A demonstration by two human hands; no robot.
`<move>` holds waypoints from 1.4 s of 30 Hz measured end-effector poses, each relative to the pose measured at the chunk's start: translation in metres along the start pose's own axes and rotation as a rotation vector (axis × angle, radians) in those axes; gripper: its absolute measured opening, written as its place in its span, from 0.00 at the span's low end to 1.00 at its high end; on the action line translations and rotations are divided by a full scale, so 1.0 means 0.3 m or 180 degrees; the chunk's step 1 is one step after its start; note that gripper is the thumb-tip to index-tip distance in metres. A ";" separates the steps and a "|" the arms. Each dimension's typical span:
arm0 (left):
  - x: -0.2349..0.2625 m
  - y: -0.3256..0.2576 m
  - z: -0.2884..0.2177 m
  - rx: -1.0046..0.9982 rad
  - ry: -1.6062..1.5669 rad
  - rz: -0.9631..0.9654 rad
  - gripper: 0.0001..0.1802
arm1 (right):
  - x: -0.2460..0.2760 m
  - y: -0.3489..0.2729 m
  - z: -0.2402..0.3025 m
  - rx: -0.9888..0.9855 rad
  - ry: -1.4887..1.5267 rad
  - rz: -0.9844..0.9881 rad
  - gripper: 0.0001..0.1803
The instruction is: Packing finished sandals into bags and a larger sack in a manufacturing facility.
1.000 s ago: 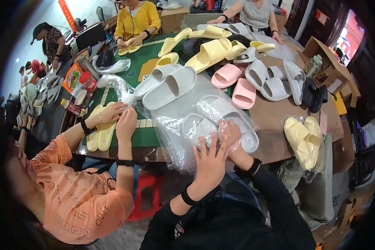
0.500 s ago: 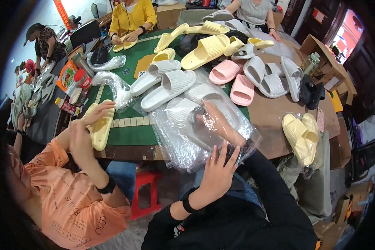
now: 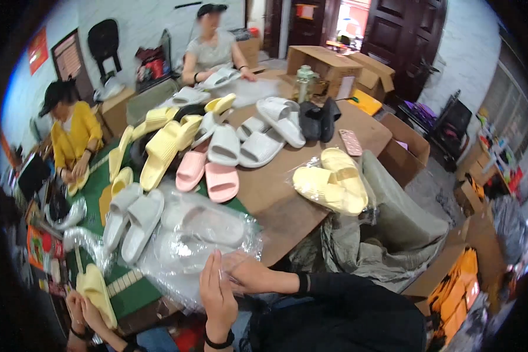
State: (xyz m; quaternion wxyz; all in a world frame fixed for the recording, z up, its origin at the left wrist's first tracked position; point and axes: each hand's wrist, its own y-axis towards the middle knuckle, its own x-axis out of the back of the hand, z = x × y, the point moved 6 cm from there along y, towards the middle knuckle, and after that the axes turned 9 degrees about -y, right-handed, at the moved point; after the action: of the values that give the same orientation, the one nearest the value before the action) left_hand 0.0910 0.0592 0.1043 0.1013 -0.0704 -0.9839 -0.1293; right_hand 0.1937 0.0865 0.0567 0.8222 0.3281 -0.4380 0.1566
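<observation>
A clear plastic bag [image 3: 158, 249] lies on the near part of the table with a pair of grey slippers [image 3: 214, 226] in it. At the bag's near edge, my right hand [image 3: 255, 274] has its fingers together with the clear film at them; their tips are partly hidden by my left hand. My left hand [image 3: 218, 296] is upright just in front of it, its fingers stretched out beside the film. Two loose grey slippers [image 3: 142, 226] rest at the bag's left side. Pink slippers [image 3: 222, 183] lie beyond it.
A pile of yellow slippers [image 3: 161, 152] and grey slippers [image 3: 264, 146] covers the middle. Bagged yellow slippers [image 3: 334, 182] lie at the table's right edge, near a pink phone case [image 3: 350, 142]. At lower left, another person's hands [image 3: 88, 311] are at a yellow slipper [image 3: 95, 293]. Two people sit farther off.
My view has turned to the right. My right hand has drawn back from over the slippers inside the bag to its near edge. My left hand's spread fingers have come together.
</observation>
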 end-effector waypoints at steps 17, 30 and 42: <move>0.003 -0.001 0.343 -0.0317 0.2477 -0.0403 0.14 | 0.861 0.206 -0.279 -0.0994 -0.0438 -0.3876 0.10; 0.011 -0.024 0.341 -0.0309 0.2603 -0.0650 0.15 | 0.660 -0.328 -0.747 -0.2992 -0.0019 -0.2991 0.24; 0.033 -0.015 0.305 -0.0080 0.2475 -0.0558 0.15 | 0.111 0.082 -0.046 -0.0046 0.0353 -0.0741 0.23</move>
State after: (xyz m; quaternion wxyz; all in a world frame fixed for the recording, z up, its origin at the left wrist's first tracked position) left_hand 0.0641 0.0807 0.0187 0.4539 0.0667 -0.8728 -0.1665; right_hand 0.2077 0.1130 0.0884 0.8601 0.3616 -0.3518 0.0748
